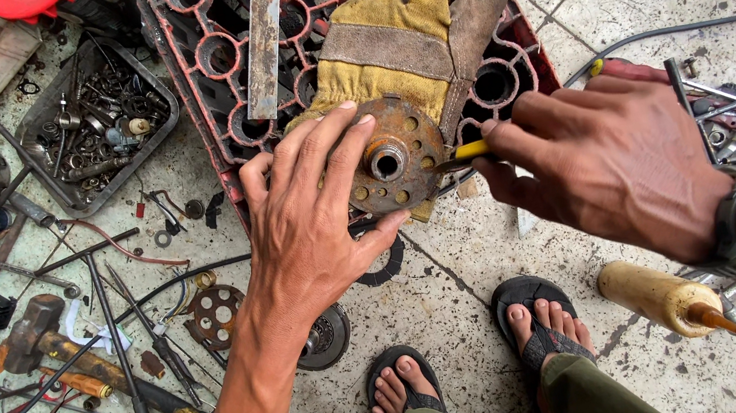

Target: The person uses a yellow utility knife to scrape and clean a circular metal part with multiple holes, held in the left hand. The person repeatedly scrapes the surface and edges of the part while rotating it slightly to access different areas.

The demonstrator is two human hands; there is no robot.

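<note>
A person crouched over a rusty metal disc [391,168] propped on the edge of a red plastic crate [213,83], against a worn work glove [403,31]. The step seemed to call for steadying the disc firmly while working the tool carefully at its rim. The left hand [312,226] lay spread open, fingertips pressing the disc. The right hand [600,163] was closed around a yellow-handled tool [469,152].

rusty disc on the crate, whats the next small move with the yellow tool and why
Probably keep the left hand pressed on the rusty disc and work the yellow-handled tool in the right hand along its rim: the tip already meets the disc's edge, which rests on the red crate.
</note>
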